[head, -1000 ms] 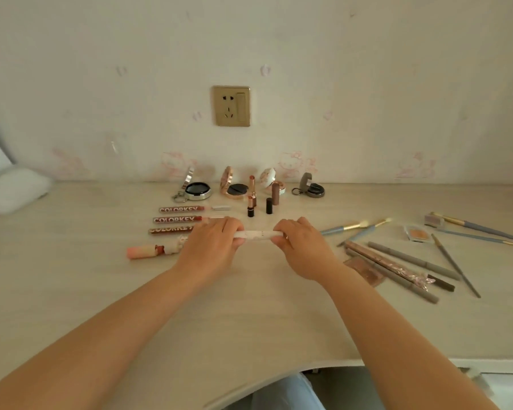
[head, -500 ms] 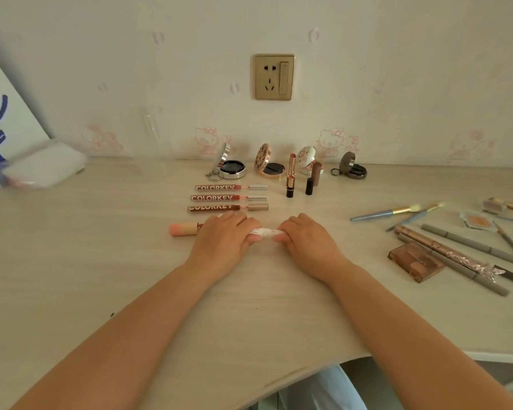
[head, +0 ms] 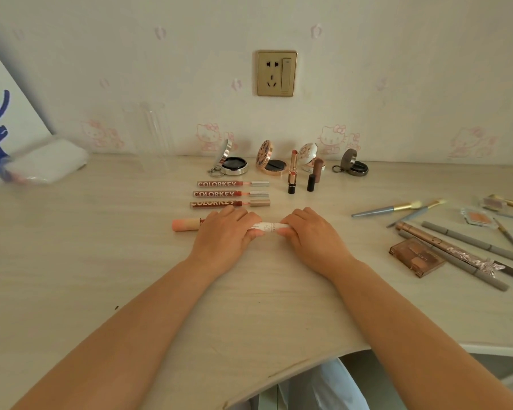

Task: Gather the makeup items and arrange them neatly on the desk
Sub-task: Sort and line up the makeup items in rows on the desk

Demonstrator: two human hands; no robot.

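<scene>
Both hands, left and right, clamp the white tube on the desk, aligning it beneath three lip glosses; release presumably follows.

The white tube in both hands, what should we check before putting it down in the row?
1. White tube held at both ends by left hand and right hand: ok.
2. Tube parallel to the three Colorkey tubes: ok.
3. Peach tube lined up with it: ok.
4. Tube touching the desk: cannot tell.
5. Brushes and pencils on the right tidied: not ok.
</scene>
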